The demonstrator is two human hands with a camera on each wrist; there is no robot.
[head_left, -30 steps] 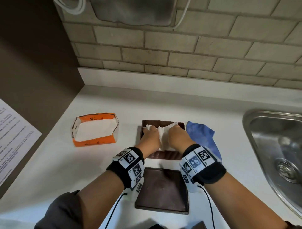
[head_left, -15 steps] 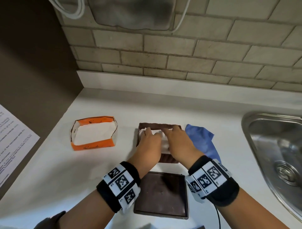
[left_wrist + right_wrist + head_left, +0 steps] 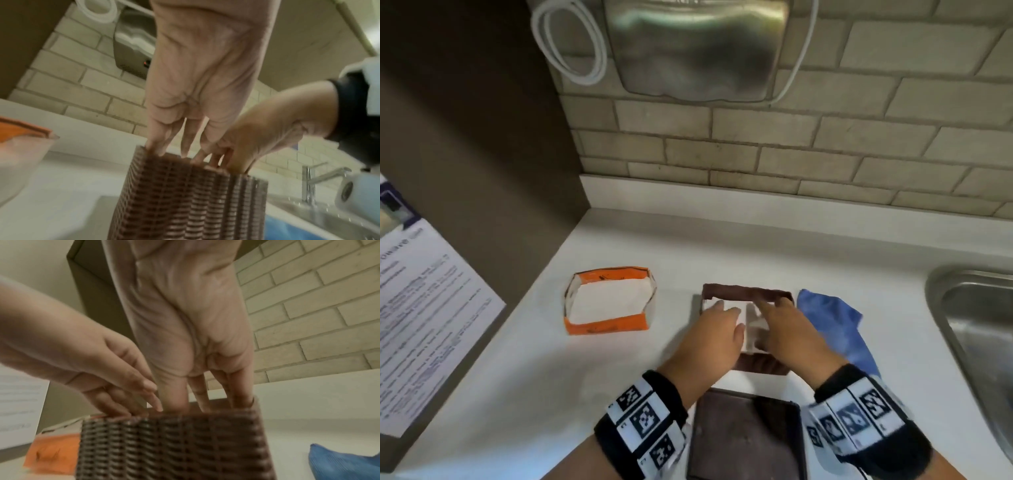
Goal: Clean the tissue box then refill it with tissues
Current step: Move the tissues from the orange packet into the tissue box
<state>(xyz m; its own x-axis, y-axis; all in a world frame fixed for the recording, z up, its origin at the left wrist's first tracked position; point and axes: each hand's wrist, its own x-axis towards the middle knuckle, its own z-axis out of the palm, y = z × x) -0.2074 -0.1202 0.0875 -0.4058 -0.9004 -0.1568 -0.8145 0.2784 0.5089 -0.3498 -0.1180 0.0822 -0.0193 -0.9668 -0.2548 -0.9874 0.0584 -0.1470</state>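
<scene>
1. Both hands work inside the brown woven wicker tissue box (image 3: 744,294) at the frame's centre: the left hand (image 3: 714,334) and right hand (image 3: 789,337) lie flat, fingers straight, pressing the white stack of tissues (image 3: 729,305) down, gripping nothing.
2. Pressing evenly at the corners would likely seat the stack level below the rim.
3. Keeping the top sheet uncreased should ease feeding it through the dark brown flat lid (image 3: 746,442), lying on the white surface (image 3: 517,394) at lower centre.
4. A blue cloth (image 3: 832,322) lies just right.

Beige brick wall (image 3: 825,147), white counter (image 3: 756,246), steel sink (image 3: 976,329)
</scene>
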